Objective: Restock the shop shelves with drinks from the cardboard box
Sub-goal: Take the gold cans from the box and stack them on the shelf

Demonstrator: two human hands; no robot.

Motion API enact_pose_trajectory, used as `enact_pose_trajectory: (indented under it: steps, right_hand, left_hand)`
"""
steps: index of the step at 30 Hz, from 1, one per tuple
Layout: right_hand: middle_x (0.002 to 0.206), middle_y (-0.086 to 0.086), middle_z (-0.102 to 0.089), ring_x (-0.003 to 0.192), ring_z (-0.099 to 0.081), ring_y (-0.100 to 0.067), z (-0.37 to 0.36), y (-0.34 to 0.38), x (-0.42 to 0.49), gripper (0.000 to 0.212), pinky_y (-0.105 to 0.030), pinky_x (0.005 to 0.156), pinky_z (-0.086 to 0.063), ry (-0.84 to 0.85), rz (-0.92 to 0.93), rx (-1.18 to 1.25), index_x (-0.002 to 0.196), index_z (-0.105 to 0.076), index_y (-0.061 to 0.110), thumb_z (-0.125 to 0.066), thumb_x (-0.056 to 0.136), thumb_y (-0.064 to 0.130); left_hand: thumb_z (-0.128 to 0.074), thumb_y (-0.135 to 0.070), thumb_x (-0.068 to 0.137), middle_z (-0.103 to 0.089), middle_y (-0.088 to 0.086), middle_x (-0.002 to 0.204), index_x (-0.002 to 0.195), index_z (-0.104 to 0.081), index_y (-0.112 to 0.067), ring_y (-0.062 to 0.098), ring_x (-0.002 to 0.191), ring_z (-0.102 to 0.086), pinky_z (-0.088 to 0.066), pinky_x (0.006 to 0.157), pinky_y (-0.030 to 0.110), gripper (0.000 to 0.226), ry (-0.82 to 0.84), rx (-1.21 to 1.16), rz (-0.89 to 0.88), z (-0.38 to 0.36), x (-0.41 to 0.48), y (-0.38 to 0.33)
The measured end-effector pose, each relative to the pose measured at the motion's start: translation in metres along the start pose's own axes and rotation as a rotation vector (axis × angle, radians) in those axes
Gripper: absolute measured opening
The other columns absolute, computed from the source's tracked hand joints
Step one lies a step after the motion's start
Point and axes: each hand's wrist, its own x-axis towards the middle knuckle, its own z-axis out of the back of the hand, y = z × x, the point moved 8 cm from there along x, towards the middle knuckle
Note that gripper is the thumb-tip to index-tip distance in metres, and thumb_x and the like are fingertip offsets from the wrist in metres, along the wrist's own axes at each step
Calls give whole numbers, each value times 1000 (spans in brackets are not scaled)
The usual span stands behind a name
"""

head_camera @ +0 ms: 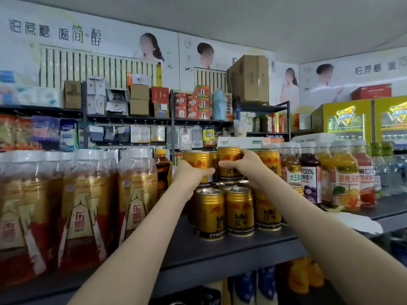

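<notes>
Left hand (pixel 193 173) grips left can (pixel 195 160), right hand (pixel 241 165) grips right can (pixel 228 155): both upright, axes vertical, side by side above lower cans (pixel 239 208) on shelf (pixel 231 249). Right can sits higher; seating not discernible.

1 head view, facing forward, close before the shelf (pixel 220 249)

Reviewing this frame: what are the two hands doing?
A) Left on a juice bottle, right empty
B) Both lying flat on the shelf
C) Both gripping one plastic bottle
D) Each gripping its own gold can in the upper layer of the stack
D: the left hand grips the left gold can and the right hand grips the right gold can, both above the lower row of cans.
</notes>
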Motion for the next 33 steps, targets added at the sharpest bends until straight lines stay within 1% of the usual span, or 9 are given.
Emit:
enact_pose_trajectory:
  steps: [3,6,12,17,21,23,25,29,33]
  right_hand:
    - [127,-7,-57,120,-51,-27,-4,-7,1,86,-43,102,-42,20,-10,-13,138,-42,7,-86,68,30]
    - [118,-2,-58,114,-52,-24,-6,-7,-1,72,-39,98,-41,49,-5,-65,129,-45,7,-83,72,28]
    - [128,1,-51,121,-49,-25,-12,-8,-5,84,-38,95,-41,134,-40,-137,141,-32,11,-80,75,31]
    - [92,-7,-54,79,-57,-17,-12,-2,-15,87,-23,65,-49,159,53,-243,145,-6,21,-69,86,15]
    - [79,0,-51,60,-52,-11,-12,8,-26,74,-15,50,-41,113,174,-409,141,-11,23,-64,91,19]
    - [89,-5,-57,63,-55,-12,-13,8,-26,74,-17,54,-42,102,178,-453,144,-10,24,-62,92,21]
    - [118,-16,-56,74,-59,-17,-14,8,-26,80,-24,64,-48,105,171,-479,148,-2,28,-61,93,23]
    - [156,-16,-23,125,-48,-32,-15,13,-32,87,-41,101,-43,99,174,-548,151,10,35,-57,95,27]
    - [156,-9,-24,128,-45,-29,-3,23,-44,84,-26,91,-38,22,232,-591,153,4,30,-56,95,23]
  left_hand:
    - [-86,-43,55,-58,5,128,134,-46,-15,26,117,-54,-45,99,48,93,68,83,-9,-2,-3,-4]
    - [-83,-29,67,-46,9,141,144,-32,-14,29,127,-45,-39,104,48,93,132,126,53,-2,-3,-1]
    - [-87,-34,64,-50,8,135,139,-37,-13,28,123,-48,-45,100,49,92,8,274,-30,14,-5,-5]
    - [-82,-47,67,-40,15,144,144,-23,-11,33,128,-44,-48,96,49,103,-150,490,-85,11,-17,-12]
    - [-78,-49,71,-28,19,150,149,-7,-12,37,135,-35,-44,101,49,112,-186,584,-88,10,-24,-14]
    - [-79,-48,71,-28,19,149,149,-8,-12,37,135,-34,-43,102,50,112,-175,565,-91,10,-25,-15]
    - [-80,-47,70,-33,17,147,148,-12,-10,36,133,-37,-44,101,50,109,-154,543,-101,10,-26,-15]
    - [-78,-37,75,-47,12,135,138,-29,-11,33,122,-49,-49,95,47,84,-108,541,-108,11,-34,-16]
    - [-72,-31,82,-49,12,129,133,-31,-11,31,114,-54,-51,88,42,68,-104,660,-129,11,-42,-20]
